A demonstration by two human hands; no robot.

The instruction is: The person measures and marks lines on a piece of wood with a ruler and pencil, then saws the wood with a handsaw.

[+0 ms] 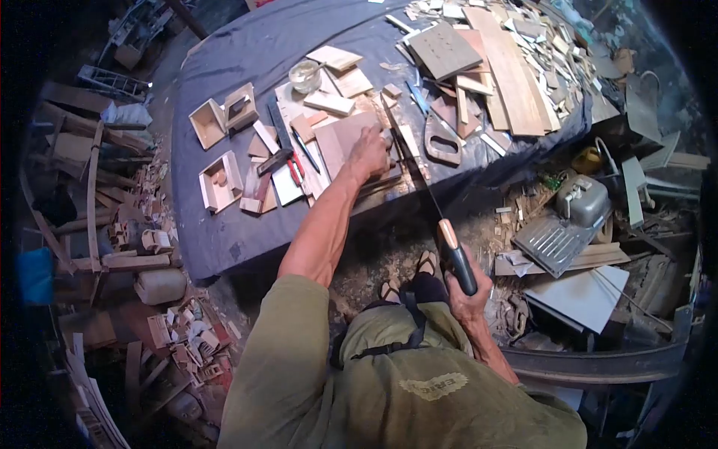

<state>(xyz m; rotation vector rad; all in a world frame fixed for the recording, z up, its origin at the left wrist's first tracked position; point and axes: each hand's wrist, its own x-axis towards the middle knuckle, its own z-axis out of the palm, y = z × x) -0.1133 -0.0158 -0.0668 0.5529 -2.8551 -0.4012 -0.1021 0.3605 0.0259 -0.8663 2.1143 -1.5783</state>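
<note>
My right hand [470, 288], near my body, is wrapped round the straight handle of a pull saw [458, 260]. Its thin blade runs forward and slightly left, over the table edge and up to the wood there. My left hand [372, 153] presses down with curled fingers on a flat brown wooden board [335, 141], right beside the blade; the fingers hide part of the board. Left of the board lie a blue pencil [307, 152], red-handled pliers [296, 172] and a hammer [275, 162]. To the blade's right rests a handsaw [443, 144] with a wooden handle.
A dark cloth [224, 243] covers the table. Small open wooden boxes [220, 182] stand at its left, a glass jar [304, 76] farther back. Wood offcuts and planks [505, 71] pile up at the right. A metal sink [565, 224] and scrap wood lie on the floor.
</note>
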